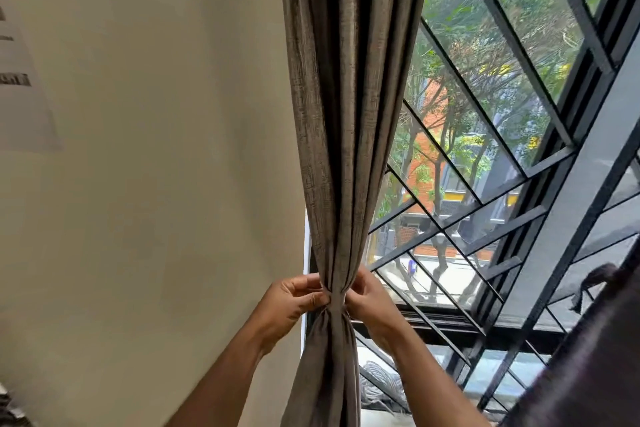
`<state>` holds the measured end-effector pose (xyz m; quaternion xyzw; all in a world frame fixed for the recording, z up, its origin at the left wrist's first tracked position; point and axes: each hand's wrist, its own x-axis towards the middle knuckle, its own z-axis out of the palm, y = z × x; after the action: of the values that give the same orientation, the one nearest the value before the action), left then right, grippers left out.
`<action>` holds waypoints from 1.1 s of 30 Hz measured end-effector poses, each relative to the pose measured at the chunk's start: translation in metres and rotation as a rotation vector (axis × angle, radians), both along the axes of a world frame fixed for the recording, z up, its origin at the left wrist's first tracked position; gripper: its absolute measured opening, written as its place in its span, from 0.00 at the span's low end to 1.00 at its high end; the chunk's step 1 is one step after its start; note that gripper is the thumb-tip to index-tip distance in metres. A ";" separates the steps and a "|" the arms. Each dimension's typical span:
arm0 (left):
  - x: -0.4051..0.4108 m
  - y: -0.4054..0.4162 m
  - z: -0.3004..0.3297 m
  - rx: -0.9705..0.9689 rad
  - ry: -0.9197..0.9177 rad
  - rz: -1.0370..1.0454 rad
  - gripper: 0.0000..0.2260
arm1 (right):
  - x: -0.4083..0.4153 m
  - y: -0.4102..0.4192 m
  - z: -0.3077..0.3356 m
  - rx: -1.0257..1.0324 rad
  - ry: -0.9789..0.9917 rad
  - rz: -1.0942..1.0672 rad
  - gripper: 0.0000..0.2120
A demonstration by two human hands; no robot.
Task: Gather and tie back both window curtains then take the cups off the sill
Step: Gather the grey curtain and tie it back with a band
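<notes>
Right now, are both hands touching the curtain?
Touching. The head view shows the left hand and right hand pinching the curtain at its gathered waist.

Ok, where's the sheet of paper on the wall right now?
In the head view, the sheet of paper is at the far left edge, stuck on the cream wall, well left of the gathered curtain.

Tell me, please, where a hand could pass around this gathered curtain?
Free: the gap between curtain and bare wall, left of the cinch. Crowded: at the cinch, left hand and right hand pinch the fabric; behind it on the right, the window grille stands close.
</notes>
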<state>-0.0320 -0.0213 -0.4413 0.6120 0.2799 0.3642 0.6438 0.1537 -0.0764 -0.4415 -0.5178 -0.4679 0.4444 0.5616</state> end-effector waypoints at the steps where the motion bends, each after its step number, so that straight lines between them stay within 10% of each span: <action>1: 0.000 0.001 0.001 0.008 0.002 0.019 0.15 | -0.001 0.001 0.002 0.004 -0.028 -0.037 0.12; 11: 0.014 0.000 -0.003 0.065 0.006 0.263 0.08 | -0.017 -0.032 0.006 0.134 0.018 -0.094 0.12; 21: -0.006 -0.012 -0.001 -0.050 -0.127 0.148 0.27 | -0.017 -0.039 0.008 0.132 -0.101 -0.120 0.12; 26: -0.005 -0.023 -0.011 -0.046 -0.192 0.197 0.09 | -0.020 -0.031 0.003 0.149 -0.198 -0.165 0.10; 33: 0.001 -0.038 -0.011 0.176 -0.002 0.404 0.15 | -0.024 -0.030 -0.001 0.131 -0.181 -0.226 0.12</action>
<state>-0.0306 -0.0591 -0.4527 0.5971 0.3632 0.5093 0.5021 0.1297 -0.1060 -0.4424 -0.5672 -0.4835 0.2984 0.5962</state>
